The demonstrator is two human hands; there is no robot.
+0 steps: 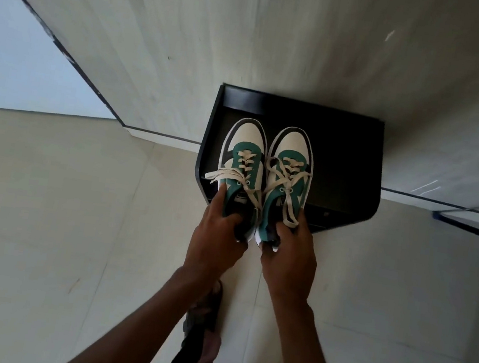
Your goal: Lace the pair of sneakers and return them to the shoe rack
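Observation:
Two green, white and black sneakers with cream laces are side by side over the black shoe rack, toes pointing at the wall. My left hand grips the heel of the left sneaker, fingers inside its opening. My right hand holds the heel of the right sneaker the same way. Both shoes are laced, with loose bows and ends trailing over their sides. Whether the soles rest on the rack's top I cannot tell.
The rack stands against a pale wall on a light tiled floor. A dark-edged wall corner runs at the left. My sandalled feet are below my arms. A blue-edged frame shows at the right.

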